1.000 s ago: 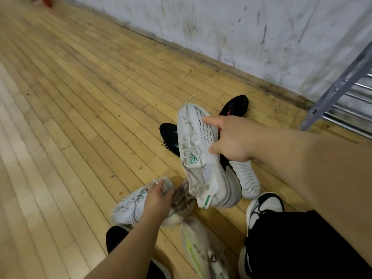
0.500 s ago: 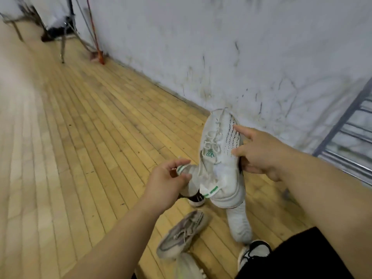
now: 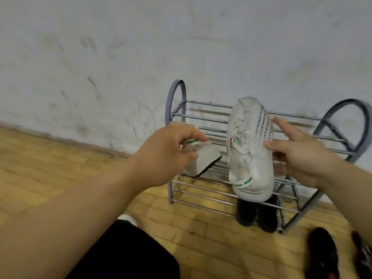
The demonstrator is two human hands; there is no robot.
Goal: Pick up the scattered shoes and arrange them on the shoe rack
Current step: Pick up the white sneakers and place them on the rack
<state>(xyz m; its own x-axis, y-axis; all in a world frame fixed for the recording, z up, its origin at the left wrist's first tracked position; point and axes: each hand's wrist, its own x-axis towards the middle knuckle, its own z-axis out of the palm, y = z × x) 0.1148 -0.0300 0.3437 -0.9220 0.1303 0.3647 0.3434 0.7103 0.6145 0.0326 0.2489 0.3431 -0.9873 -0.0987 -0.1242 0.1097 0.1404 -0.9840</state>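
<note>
A grey metal shoe rack (image 3: 179, 115) with curved ends stands against the white wall. My right hand (image 3: 302, 156) holds a white sneaker (image 3: 249, 150) with green trim and black dots, toe up, in front of the rack's upper bars. My left hand (image 3: 167, 156) grips the heel of its white mate (image 3: 201, 158), which is mostly hidden behind the hand, at the rack's left end. A pair of black shoes (image 3: 255, 214) sits on the rack's bottom tier.
A dark red and black shoe (image 3: 322, 256) lies on the wooden floor at the lower right, with another shoe (image 3: 364, 256) at the frame edge. My black shorts (image 3: 128, 254) fill the bottom centre. The wall is right behind the rack.
My view swung from the floor to the rack. Both hands carried the two white sneakers up and over to the rack front; the left hand took hold of the second sneaker.
</note>
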